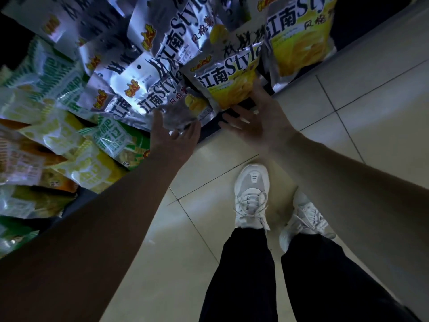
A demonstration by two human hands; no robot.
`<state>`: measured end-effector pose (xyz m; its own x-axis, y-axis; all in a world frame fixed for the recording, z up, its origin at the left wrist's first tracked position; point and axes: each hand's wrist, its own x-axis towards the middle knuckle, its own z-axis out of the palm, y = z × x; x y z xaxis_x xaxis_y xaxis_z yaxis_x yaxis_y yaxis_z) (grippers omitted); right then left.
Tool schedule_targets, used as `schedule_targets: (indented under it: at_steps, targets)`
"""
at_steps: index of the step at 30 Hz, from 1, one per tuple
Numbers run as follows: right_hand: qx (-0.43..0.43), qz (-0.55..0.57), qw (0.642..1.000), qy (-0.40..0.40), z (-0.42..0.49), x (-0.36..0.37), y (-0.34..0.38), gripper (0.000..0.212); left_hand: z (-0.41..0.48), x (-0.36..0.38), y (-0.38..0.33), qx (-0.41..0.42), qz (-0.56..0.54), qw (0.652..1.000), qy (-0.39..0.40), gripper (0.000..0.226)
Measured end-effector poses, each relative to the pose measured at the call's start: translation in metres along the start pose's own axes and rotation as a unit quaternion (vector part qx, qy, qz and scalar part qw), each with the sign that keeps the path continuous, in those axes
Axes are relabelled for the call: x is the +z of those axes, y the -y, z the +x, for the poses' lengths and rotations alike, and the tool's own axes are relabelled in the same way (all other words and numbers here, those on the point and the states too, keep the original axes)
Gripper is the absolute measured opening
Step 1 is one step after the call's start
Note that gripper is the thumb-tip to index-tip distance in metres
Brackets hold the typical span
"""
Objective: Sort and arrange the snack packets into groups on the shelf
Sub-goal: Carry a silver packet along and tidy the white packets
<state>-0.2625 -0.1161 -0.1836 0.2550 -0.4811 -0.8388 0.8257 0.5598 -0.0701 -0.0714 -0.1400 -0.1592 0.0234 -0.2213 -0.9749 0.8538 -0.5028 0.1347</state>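
Several silver-and-yellow chip packets lie piled on the low dark shelf (209, 130). My left hand (173, 133) grips the bottom edge of one silver packet (148, 98) at the shelf front. Just right of it, my right hand (257, 112) is spread with fingers apart under the lower corner of a yellow-fronted packet (227, 82), touching it without closing on it. Another such packet (301, 40) stands upright further right.
Green, yellow and orange snack packets (69, 145) fill the shelf to the left. Pale floor tiles (359, 89) run right of and below the shelf edge. My white sneakers (253, 196) and dark trousers stand close to the shelf.
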Motion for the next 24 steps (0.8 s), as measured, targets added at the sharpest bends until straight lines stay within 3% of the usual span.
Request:
schedule_targets:
  at_steps: [4,9,14,19,22,24]
  targets:
    - [-0.02,-0.001,1.0,0.011,0.016,0.019,0.006,0.053,0.0,0.021,-0.009,0.019,0.011,1.0,0.019,0.054]
    - [-0.032,-0.066,0.997,-0.031,0.017,0.043,0.012,0.026,0.011,0.024,-0.015,0.035,0.054,0.998,-0.002,0.067]
    - [-0.01,-0.095,0.991,-0.096,0.004,0.032,0.009,0.031,0.005,0.014,-0.007,-0.001,0.068,0.997,-0.025,0.077]
    - [-0.004,-0.108,0.988,-0.106,-0.014,0.016,0.006,0.047,-0.006,0.0,0.004,-0.011,0.102,0.994,-0.029,0.089]
    - [-0.018,-0.139,0.983,-0.117,-0.026,0.013,0.009,0.043,-0.017,-0.006,0.014,0.009,0.161,0.986,-0.043,0.078]
    - [-0.062,-0.243,0.958,-0.138,-0.033,0.01,0.009,0.038,-0.026,-0.009,0.021,0.021,0.261,0.964,-0.048,0.056]
